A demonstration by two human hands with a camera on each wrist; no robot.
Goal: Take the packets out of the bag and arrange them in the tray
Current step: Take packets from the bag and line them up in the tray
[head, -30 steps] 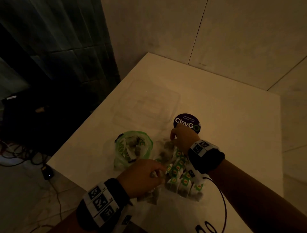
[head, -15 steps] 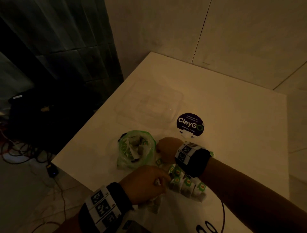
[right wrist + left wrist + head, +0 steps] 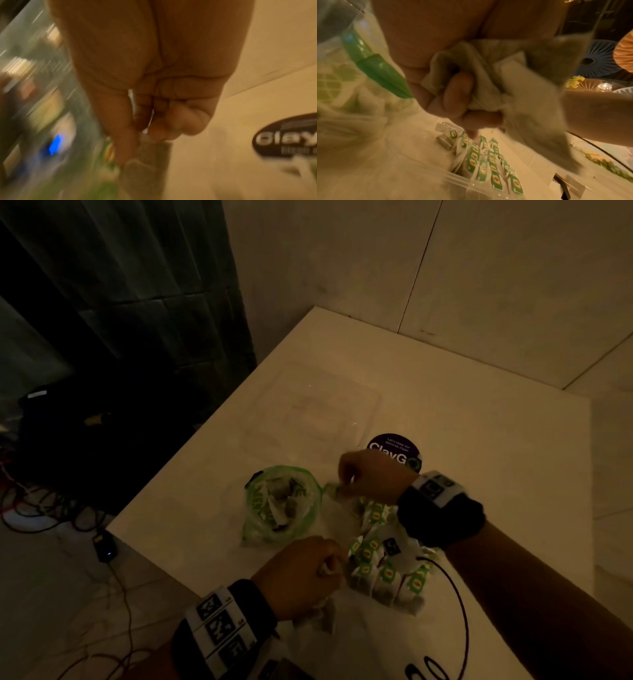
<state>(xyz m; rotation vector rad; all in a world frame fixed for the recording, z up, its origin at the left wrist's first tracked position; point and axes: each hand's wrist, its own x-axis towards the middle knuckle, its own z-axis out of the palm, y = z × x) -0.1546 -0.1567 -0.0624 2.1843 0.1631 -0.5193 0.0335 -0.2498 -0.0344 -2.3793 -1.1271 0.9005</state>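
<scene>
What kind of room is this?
Probably an office pantry corner: the round sticker on the white table asks to keep the pantry clean, and tea bag packets lie in a clear tray.

The bag (image 3: 281,503) is thin, clear, glossy plastic with a green zip strip, and the tray (image 3: 310,409) is clear, smooth plastic, so see-through that it nearly vanishes against the matt, smooth, pale table (image 3: 479,440). The packets (image 3: 383,573) are soft, matt, paper-like pouches with small glossy printed green and yellow tags, and those crumpled in the left hand (image 3: 453,97) look like creased, fibrous paper. The round dark sticker (image 3: 394,451) on the table has a smooth printed face.
</scene>
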